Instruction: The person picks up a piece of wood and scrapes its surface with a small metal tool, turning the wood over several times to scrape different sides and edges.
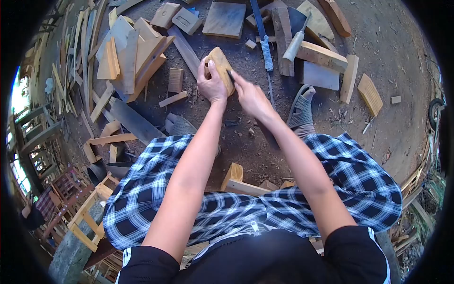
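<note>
A pale wooden block (220, 66) with rounded corners is held up above the dirt floor, in the upper middle of the head view. My left hand (211, 83) grips it from the left side, thumb and fingers wrapped round its edge. At the block's right edge, my right hand (250, 97) is closed round a small dark tool (230, 75), whose tip touches the wood. Most of that tool is hidden in my fingers, and the hand is slightly blurred.
Wood offcuts and boards (130, 66) are heaped at the left. A saw with a wrapped handle (266, 54) and a chisel-like tool with a pale handle (294, 46) lie ahead. A square block (224, 20) is at the top. My sandalled feet (301, 106) flank the work.
</note>
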`<action>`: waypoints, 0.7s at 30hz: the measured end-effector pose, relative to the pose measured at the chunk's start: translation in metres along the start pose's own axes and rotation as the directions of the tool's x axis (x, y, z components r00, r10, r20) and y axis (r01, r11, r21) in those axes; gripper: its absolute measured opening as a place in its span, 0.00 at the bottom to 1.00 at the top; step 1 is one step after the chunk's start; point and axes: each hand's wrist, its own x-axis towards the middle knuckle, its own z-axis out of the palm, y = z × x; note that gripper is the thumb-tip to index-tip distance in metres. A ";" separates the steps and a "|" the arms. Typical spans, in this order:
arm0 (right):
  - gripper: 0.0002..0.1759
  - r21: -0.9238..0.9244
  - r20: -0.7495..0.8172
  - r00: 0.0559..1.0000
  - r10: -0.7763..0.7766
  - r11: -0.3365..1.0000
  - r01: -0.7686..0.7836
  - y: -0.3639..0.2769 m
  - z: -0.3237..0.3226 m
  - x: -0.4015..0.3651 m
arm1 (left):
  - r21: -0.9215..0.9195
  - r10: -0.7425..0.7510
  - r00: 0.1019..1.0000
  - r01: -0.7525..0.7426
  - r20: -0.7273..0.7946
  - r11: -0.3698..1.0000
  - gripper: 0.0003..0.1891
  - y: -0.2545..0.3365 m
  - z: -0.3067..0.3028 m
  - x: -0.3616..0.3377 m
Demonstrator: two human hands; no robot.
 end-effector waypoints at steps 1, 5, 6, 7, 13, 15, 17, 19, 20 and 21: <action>0.26 0.017 -0.021 1.000 -0.011 1.000 0.012 0.009 0.007 0.023 | 0.068 0.018 1.000 -0.017 -0.018 0.998 0.14 0.003 0.000 0.000; 0.26 0.049 0.006 0.998 0.070 0.996 -0.070 -0.005 0.007 0.019 | -0.033 0.008 1.000 -0.008 -0.020 0.999 0.14 -0.001 0.002 0.000; 0.26 0.032 0.045 0.997 0.059 0.998 -0.060 -0.012 -0.004 -0.002 | -0.051 -0.012 1.000 0.011 -0.026 0.999 0.15 0.002 0.003 -0.001; 0.26 0.026 0.054 0.996 0.064 0.998 -0.065 -0.016 -0.011 -0.004 | -0.048 -0.023 0.999 0.021 -0.030 0.999 0.15 0.009 0.005 0.000; 0.25 0.004 0.059 0.997 0.048 0.999 -0.048 -0.006 -0.009 -0.014 | 0.034 -0.015 0.999 0.016 -0.032 0.999 0.14 0.010 0.001 -0.002; 0.25 0.006 0.003 1.000 0.024 1.000 -0.024 -0.015 -0.004 -0.026 | 0.040 -0.023 1.000 0.024 -0.018 0.999 0.14 0.011 0.001 0.000; 0.25 0.008 0.065 0.993 0.100 0.995 -0.101 -0.019 -0.003 -0.036 | 0.000 0.011 1.000 -0.011 -0.023 1.000 0.14 0.005 0.002 0.000; 0.25 0.037 0.052 0.998 0.042 0.998 -0.044 -0.011 -0.002 -0.029 | -0.042 -0.011 1.000 0.011 -0.013 0.999 0.14 0.001 0.003 -0.001; 0.25 0.056 0.036 0.999 -0.028 0.998 0.026 -0.008 -0.004 -0.028 | 0.024 0.019 0.999 -0.018 -0.031 1.000 0.14 0.000 0.002 -0.002; 0.25 0.048 0.034 0.999 -0.030 0.998 0.028 -0.010 -0.006 -0.032 | 0.083 0.056 0.997 -0.052 -0.052 0.995 0.15 -0.001 0.003 -0.001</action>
